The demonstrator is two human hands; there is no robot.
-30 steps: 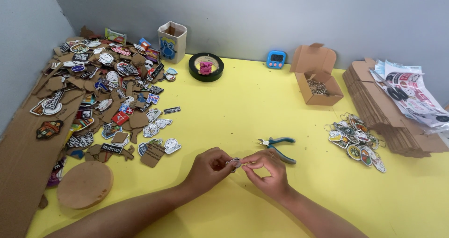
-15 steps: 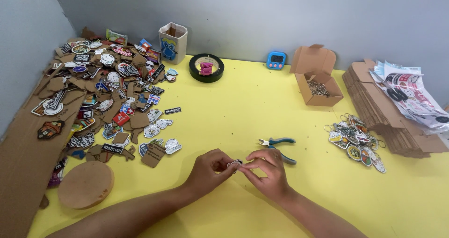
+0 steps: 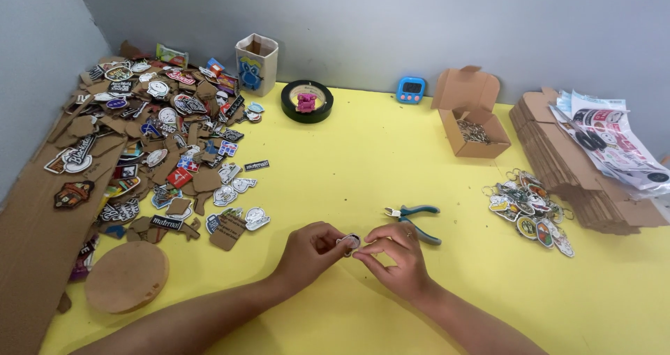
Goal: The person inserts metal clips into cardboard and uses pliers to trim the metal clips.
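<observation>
My left hand (image 3: 310, 250) and my right hand (image 3: 394, 257) meet over the yellow table (image 3: 363, 159), fingertips pinched together on a small charm piece with a metal ring (image 3: 349, 242) held between them. Blue-handled pliers (image 3: 413, 219) lie just beyond my right hand, untouched. A heap of finished keychains with rings (image 3: 532, 212) rests to the right. Many loose printed wooden charms (image 3: 167, 145) and brown cut-out scraps are spread over the left side.
An open cardboard box of metal rings (image 3: 471, 128) stands at the back right, beside a stack of flat cardboard (image 3: 579, 173) topped with printed sheets (image 3: 607, 138). A blue timer (image 3: 410, 90), black tape roll (image 3: 307, 101), paper cup (image 3: 256, 63) and round wooden disc (image 3: 127, 276) also sit here.
Both hands stay joined on the small piece at the same spot; only the fingers shift slightly as they work it.
</observation>
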